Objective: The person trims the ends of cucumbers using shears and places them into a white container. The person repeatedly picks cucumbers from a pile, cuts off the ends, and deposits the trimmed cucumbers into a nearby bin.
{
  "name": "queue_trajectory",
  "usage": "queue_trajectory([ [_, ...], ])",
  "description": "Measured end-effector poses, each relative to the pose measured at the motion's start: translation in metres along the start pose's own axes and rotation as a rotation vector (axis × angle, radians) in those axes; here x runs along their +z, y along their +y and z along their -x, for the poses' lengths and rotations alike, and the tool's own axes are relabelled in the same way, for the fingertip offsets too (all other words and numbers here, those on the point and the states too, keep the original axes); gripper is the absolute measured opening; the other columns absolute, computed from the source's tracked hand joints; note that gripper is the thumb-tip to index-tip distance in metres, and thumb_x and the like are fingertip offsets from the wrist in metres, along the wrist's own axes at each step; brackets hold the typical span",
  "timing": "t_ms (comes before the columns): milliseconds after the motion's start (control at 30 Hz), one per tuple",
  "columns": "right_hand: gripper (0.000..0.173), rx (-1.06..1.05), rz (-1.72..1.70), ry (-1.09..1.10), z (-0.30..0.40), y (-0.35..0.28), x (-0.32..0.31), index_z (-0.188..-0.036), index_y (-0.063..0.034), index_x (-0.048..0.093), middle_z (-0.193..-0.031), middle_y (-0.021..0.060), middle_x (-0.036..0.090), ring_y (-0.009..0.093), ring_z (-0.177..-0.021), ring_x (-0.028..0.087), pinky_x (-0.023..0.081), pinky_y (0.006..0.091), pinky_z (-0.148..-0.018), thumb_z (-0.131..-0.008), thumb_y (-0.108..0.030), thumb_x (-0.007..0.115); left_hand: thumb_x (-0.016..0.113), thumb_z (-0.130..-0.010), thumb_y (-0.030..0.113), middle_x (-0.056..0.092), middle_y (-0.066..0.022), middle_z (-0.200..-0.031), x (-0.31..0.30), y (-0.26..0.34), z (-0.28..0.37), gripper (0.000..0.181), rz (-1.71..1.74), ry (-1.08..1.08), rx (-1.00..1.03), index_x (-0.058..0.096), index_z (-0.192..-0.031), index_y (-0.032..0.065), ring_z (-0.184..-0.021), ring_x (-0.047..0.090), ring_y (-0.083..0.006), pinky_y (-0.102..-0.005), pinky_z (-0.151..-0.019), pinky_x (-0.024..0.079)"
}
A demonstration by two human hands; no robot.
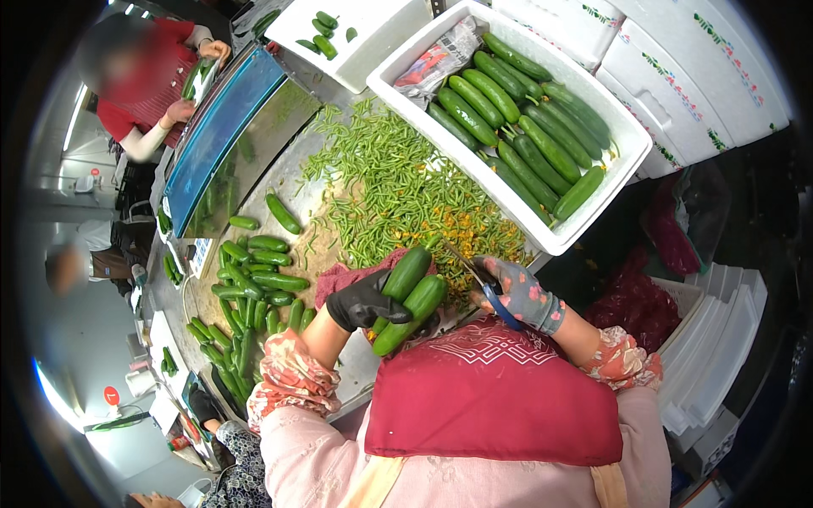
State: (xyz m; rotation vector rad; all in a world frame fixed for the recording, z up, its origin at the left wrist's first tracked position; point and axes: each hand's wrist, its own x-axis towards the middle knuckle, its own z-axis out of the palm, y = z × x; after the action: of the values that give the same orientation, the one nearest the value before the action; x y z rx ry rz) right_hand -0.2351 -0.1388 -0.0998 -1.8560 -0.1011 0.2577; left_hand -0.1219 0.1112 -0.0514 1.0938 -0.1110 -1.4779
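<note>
In a black glove, my left hand (359,303) grips at least two green cucumbers (416,306) side by side, angled toward the upper right; part of its grip is hidden beneath them. My right hand (522,293), in a grey glove with a pink flower pattern, holds a pair of scissors (502,309) with blue handles. The blades point up and left, close to the stem end of one held cucumber. Whether the blades touch it, I cannot tell. Beyond both hands spreads a heap of short green stem pieces (381,178), mixed with withered orange blossoms (454,222).
A white foam box (467,168) of cucumbers (540,143) stands ahead to the right. Loose cucumbers (257,273) lie piled at left, near a dark red cloth (327,279). A blue-edged machine (228,143) separates me from a co-worker (155,105). Foam lids (718,349) are stacked at right.
</note>
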Motion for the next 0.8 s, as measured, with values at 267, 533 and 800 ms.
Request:
queue_trajectory([
  [267, 0.048, -0.049, -0.005, -0.03, 0.003, -0.001, 0.001, -0.108, 0.0001, 0.05, -0.086, 0.0156, 0.057, 0.03, -0.081, 0.056, 0.045, 0.0349, -0.071, -0.074, -0.031, 0.063, 0.069, -0.067, 0.004, 0.055, -0.0093, -0.109, 0.0, 0.001, 0.0, 0.059, 0.16, -0.059, 0.007, 0.043, -0.12, 0.0021, -0.098, 0.054, -0.0184, -0.0311, -0.085, 0.043],
  [533, 0.029, -0.204, -0.188, 0.068, -0.015, 0.023, 0.017, -0.103, -0.0009, 0.047, -0.079, 0.0065, 0.048, 0.013, -0.063, 0.045, 0.038, 0.0217, -0.054, -0.084, -0.022, 0.052, 0.066, -0.071, 0.007, 0.057, -0.0114, -0.104, 0.013, 0.006, -0.011, 0.053, 0.143, 0.005, -0.026, 0.043, -0.119, 0.0009, -0.092, 0.057, -0.0209, -0.0329, -0.081, 0.046],
  [800, 0.032, 0.012, -1.511, -0.034, -0.031, 0.018, 0.025, -0.106, -0.0033, 0.046, -0.074, 0.0096, 0.048, 0.012, -0.057, 0.045, 0.038, 0.0201, -0.045, -0.079, -0.017, 0.058, 0.052, -0.084, 0.017, 0.053, -0.0183, -0.108, 0.003, -0.009, -0.041, 0.042, 1.011, 0.12, 0.341, 0.039, -0.119, -0.0034, -0.102, 0.051, -0.0315, -0.0421, -0.095, 0.039],
])
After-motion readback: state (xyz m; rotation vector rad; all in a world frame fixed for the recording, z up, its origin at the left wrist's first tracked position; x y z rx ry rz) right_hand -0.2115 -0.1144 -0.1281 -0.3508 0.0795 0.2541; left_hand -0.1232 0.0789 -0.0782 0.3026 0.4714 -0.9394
